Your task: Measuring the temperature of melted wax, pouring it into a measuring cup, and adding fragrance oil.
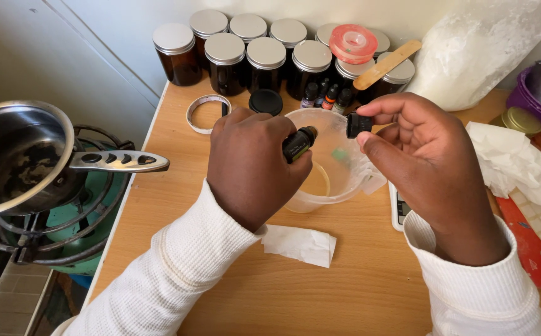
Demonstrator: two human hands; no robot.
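A steel pan (pixel 18 155) is sitting on a burner at the far left. The left hand (pixel 252 165) is curling knuckles-up, fingers wrapping a small dark bottle (pixel 299 143) and tilting it over the clear plastic jug (pixel 329 165). The right hand (pixel 423 155) is hovering beside it, thumb and forefinger pinching the black cap (pixel 358 125) above the jug's rim.

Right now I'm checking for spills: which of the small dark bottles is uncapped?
The small bottle tilted over the plastic jug in the left hand; its cap is in the right hand. The others stand capped.
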